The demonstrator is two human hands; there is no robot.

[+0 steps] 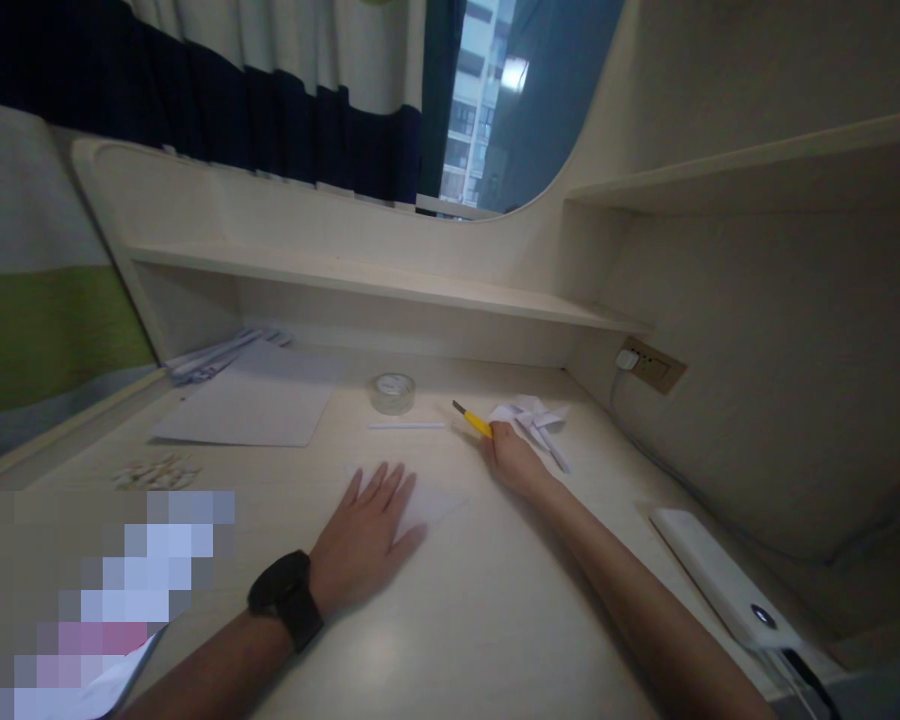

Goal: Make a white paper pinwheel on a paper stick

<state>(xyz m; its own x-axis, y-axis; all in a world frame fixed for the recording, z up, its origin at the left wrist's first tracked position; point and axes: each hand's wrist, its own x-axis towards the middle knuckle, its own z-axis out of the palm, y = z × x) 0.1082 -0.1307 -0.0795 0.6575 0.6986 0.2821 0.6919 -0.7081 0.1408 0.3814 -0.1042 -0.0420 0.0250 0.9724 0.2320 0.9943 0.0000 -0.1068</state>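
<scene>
Pale wood-grain tabletop point(457, 630), smooth, faint glare below the left hand point(371, 530). That hand lies palm down, fingers spread, pressing a thin white paper piece point(433, 508) that shows to its right; black round-faced watch point(289, 598) at the wrist. Right hand point(516, 458) closed round a slim yellow cutter point(478, 424), dark blade bared, pointing away and leftward. Just beyond the right hand, a folded white paper pinwheel-like shape point(529, 412) with a stick. Ahead of the left hand: narrow white rod point(407, 426), then clear tape roll point(392, 402). Farther left of it, broad white sheet point(255, 405); nearer, scattered small beige pieces point(161, 472). Past both hands, a long cream shelf point(360, 280), white-and-navy curtain point(330, 100) and window point(536, 110). Right of the right hand, brass-coloured wall socket point(658, 368), grey cable, long white box-shaped device point(712, 575).
</scene>
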